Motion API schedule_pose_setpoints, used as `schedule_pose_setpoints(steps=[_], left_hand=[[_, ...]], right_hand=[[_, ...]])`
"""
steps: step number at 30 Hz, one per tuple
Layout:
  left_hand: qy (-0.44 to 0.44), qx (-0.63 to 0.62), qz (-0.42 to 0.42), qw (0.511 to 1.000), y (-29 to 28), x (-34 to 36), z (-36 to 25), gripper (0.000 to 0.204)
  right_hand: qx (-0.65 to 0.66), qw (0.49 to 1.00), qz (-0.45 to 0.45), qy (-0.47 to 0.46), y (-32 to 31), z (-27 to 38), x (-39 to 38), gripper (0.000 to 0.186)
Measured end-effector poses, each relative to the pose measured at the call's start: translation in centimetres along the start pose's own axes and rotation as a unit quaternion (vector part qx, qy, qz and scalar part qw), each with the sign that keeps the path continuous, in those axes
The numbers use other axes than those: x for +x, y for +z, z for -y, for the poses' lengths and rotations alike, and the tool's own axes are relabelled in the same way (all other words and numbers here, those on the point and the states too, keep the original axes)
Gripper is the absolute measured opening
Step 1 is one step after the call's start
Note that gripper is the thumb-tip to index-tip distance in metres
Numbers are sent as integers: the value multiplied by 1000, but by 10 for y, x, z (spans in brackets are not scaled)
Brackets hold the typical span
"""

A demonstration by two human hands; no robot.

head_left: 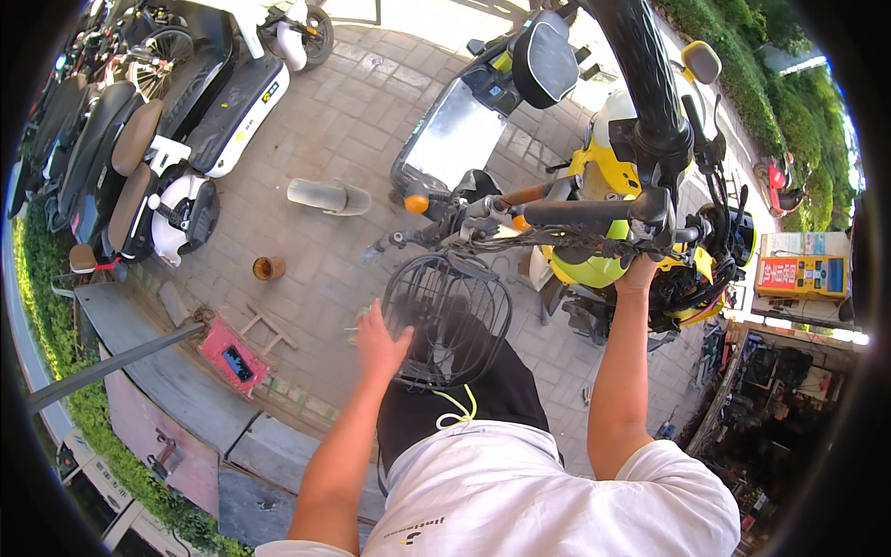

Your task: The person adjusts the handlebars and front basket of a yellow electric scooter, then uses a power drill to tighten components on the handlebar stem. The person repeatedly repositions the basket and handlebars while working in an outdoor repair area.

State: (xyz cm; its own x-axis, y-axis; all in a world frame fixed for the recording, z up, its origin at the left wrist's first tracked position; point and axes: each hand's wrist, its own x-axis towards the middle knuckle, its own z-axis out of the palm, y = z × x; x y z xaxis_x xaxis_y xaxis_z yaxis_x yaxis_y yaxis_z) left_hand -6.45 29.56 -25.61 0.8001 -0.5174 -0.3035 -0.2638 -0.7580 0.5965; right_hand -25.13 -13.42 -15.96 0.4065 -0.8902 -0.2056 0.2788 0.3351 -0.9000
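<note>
While left hand [379,342] grips the black wire basket [447,320] rim (fingers curled), right hand [639,274] closed under the handlebar [580,214], yellow scooter [613,176] ahead, basket between both hands.

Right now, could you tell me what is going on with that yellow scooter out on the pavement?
A person in a white shirt stands at the front of a yellow electric scooter on brick paving. The left hand rests on the rim of the black wire basket at the scooter's front, while the right hand reaches up under the handlebar. Other parked scooters stand to the left, and a small pink box lies by the kerb.
</note>
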Motion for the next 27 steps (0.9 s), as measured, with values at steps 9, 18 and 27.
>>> schedule_pose_setpoints(steps=[9, 18, 27], left_hand=[[-79, -67, 18, 994, 31, -29, 0, 82], [-99, -64, -106, 987, 23, -62, -11, 83], [-307, -80, -87, 944, 85, -270, 92, 65]], right_hand=[[1, 999, -2, -38, 36, 16, -26, 20], [-37, 999, -4, -3, 51, 8, -16, 26], [-59, 997, 25, 40, 5, -1, -68, 46]])
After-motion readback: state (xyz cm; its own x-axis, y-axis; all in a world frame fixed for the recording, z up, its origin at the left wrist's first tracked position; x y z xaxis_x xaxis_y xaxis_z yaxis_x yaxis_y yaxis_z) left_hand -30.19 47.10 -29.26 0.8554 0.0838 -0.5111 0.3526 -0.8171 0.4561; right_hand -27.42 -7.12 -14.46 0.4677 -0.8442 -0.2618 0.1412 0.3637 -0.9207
